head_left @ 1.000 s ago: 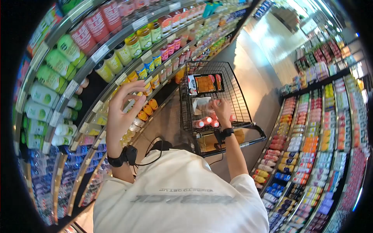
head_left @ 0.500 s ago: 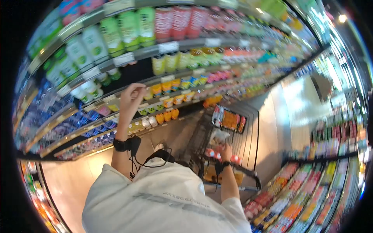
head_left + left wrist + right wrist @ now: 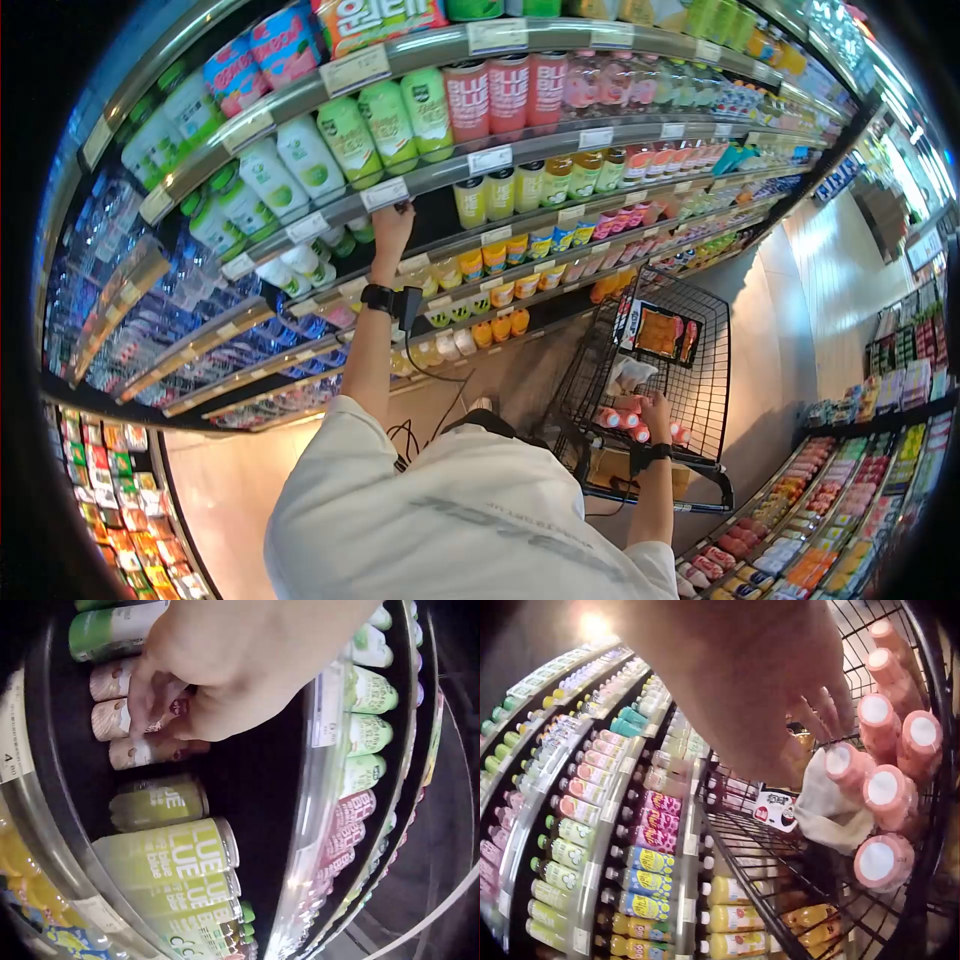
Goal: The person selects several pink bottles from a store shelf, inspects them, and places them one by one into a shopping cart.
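Observation:
My left hand reaches into a dark gap on the drinks shelf. In the left wrist view its fingers and thumb curl around the dark red cap of a small pinkish bottle, which stands between two similar ones. A yellow-green can is just beside them. My right hand hangs over the black wire shopping cart, fingers loosely bent and holding nothing. Close to it, several pink bottles with white-topped caps stand in the cart beside a white bag.
A packaged food tray lies at the cart's far end. Shelf rails with price tags run above and below my left hand. More drink shelves stand to the right. A cable hangs from my left wrist.
My left hand has moved from in front of the shelf into it, its fingers now around a bottle. The view has turned left toward the shelf; my right hand stays over the cart.

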Available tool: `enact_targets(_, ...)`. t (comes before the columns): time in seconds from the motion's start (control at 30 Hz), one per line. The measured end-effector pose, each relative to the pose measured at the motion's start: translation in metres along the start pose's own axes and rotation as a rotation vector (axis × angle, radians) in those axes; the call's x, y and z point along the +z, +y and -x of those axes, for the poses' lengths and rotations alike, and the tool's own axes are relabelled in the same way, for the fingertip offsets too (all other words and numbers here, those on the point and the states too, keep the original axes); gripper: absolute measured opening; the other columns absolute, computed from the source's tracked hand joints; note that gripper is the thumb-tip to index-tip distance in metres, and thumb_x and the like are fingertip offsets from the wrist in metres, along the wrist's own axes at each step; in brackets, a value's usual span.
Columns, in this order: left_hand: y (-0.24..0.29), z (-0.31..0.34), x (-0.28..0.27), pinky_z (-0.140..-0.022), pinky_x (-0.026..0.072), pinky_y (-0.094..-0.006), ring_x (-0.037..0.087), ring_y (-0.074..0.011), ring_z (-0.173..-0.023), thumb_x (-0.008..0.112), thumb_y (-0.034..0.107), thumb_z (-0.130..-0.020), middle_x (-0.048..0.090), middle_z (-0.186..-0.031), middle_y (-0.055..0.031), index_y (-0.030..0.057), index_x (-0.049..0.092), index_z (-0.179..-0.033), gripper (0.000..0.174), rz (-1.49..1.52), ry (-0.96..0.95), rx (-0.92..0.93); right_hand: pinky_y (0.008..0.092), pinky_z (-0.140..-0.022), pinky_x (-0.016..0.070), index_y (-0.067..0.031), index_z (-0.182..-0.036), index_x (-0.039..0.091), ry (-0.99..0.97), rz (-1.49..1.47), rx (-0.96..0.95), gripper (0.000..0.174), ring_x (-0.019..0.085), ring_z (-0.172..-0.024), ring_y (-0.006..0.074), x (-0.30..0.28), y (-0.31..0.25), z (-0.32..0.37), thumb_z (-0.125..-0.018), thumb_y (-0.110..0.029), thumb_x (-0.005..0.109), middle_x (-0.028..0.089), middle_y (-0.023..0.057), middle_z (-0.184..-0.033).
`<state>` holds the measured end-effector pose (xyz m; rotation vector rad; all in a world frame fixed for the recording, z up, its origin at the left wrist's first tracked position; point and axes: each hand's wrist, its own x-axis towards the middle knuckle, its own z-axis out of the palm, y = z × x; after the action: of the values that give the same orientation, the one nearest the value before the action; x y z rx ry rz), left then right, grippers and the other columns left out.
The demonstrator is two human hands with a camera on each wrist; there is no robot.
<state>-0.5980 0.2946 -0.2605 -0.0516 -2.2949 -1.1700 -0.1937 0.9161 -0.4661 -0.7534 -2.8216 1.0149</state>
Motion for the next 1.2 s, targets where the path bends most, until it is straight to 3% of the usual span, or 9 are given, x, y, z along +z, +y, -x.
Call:
enact_targets(0.03,-0.022,-0.016,0.010,-0.075,0.0576,-0.0358,0.073,-0.0214,-0.082,0.071,0.015,-0.093,0.075,-0.090,-0.0095,-0.0025,0.074,-0.102,0.020,-0.112,-0.006,0.038,0.0458,-0.089,0.0548,0.0018,-0.116,0.069,0.039,-0.050,-0.027,0.036,0.070,-0.103,0.0424,0.000,0.005,-0.002,-0.088,-0.022,0.070,0.073,0.0251,-0.107)
enact_targets(0.07,-0.021,-0.026,0.011,-0.085,0.0549,-0.0385,0.071,-0.0251,-0.091,0.077,0.022,-0.088,0.075,-0.097,-0.0108,-0.0006,0.073,-0.106,0.029,-0.276,-0.012,0.098,0.0373,-0.086,0.0548,0.0001,-0.119,0.068,-0.028,-0.209,0.103,0.035,0.071,-0.099,0.0290,-0.019,-0.020,0.006,-0.093,-0.024,0.070,0.074,0.0178,-0.106)
enact_targets(0.17,-0.031,-0.035,0.016,-0.106,0.0431,-0.0491,0.058,-0.0421,-0.121,0.079,0.043,-0.084,0.068,-0.125,-0.0189,0.0080,0.069,-0.120,0.052,-0.162,0.050,0.073,0.0352,-0.088,0.0530,0.0021,-0.118,0.069,0.108,-0.432,-0.006,0.032,0.068,-0.100,0.0245,-0.017,0.013,0.002,-0.097,-0.023,0.068,0.073,0.0141,-0.108)
enact_targets(0.5,-0.202,-0.079,0.053,-0.107,0.0425,-0.0514,0.057,-0.0422,-0.122,0.079,0.049,-0.083,0.067,-0.128,-0.0173,0.0096,0.067,-0.124,0.058,-0.447,0.115,0.279,0.0348,-0.084,0.0562,0.0014,-0.113,0.071,0.340,-0.571,0.082,0.026,0.072,-0.094,0.0224,-0.052,-0.052,0.035,-0.096,-0.018,0.067,0.075,0.0151,-0.101)
enact_targets(0.57,-0.123,-0.050,0.038,-0.093,0.0487,-0.0417,0.063,-0.0332,-0.102,0.076,0.021,-0.091,0.069,-0.104,-0.0126,0.0012,0.066,-0.109,0.028,-0.360,0.068,0.151,0.0329,-0.083,0.0564,0.0019,-0.115,0.070,0.359,-0.581,0.054,0.027,0.072,-0.093,0.0204,-0.055,-0.062,0.038,-0.098,-0.018,0.067,0.075,0.0133,-0.101)
enact_targets(0.63,-0.069,-0.027,0.039,-0.086,0.0491,-0.0410,0.063,-0.0330,-0.091,0.076,0.015,-0.092,0.068,-0.094,-0.0113,-0.0013,0.065,-0.104,0.023,-0.004,0.280,0.157,0.0291,-0.079,0.0561,0.0020,-0.118,0.069,0.346,-0.563,0.045,0.026,0.070,-0.092,0.0159,-0.062,-0.074,0.039,-0.100,-0.017,0.065,0.074,0.0099,-0.103)
enact_targets(0.7,0.058,0.018,-0.006,-0.087,0.0498,-0.0413,0.065,-0.0347,-0.093,0.073,0.010,-0.093,0.069,-0.097,-0.0162,-0.0028,0.066,-0.108,0.021,-0.187,0.177,0.146,0.0292,-0.080,0.0560,0.0022,-0.117,0.070,0.325,-0.580,0.062,0.026,0.071,-0.093,0.0158,-0.073,-0.100,0.046,-0.101,-0.017,0.065,0.074,0.0094,-0.103)
enact_targets(0.97,0.116,0.086,-0.033,-0.100,0.0466,-0.0477,0.059,-0.0399,-0.117,0.075,0.011,-0.093,0.063,-0.129,-0.0198,0.0015,0.066,-0.126,0.036,-0.130,0.230,0.372,0.0297,-0.082,0.0558,0.0013,-0.119,0.068,0.233,-0.620,0.005,0.029,0.070,-0.098,0.0151,-0.095,-0.169,0.048,-0.103,-0.022,0.064,0.074,0.0081,-0.104)
enact_targets(1.2,0.254,0.118,-0.065,-0.095,0.0476,-0.0425,0.059,-0.0316,-0.107,0.069,0.008,-0.098,0.062,-0.118,-0.0173,-0.0040,0.059,-0.125,0.032,0.210,-0.029,0.365,0.0329,-0.091,0.0544,-0.0048,-0.150,0.043,0.035,-0.743,-0.375,0.059,0.065,-0.109,0.0179,-0.114,-0.292,0.068,-0.100,-0.023,0.069,0.061,0.0120,-0.131)
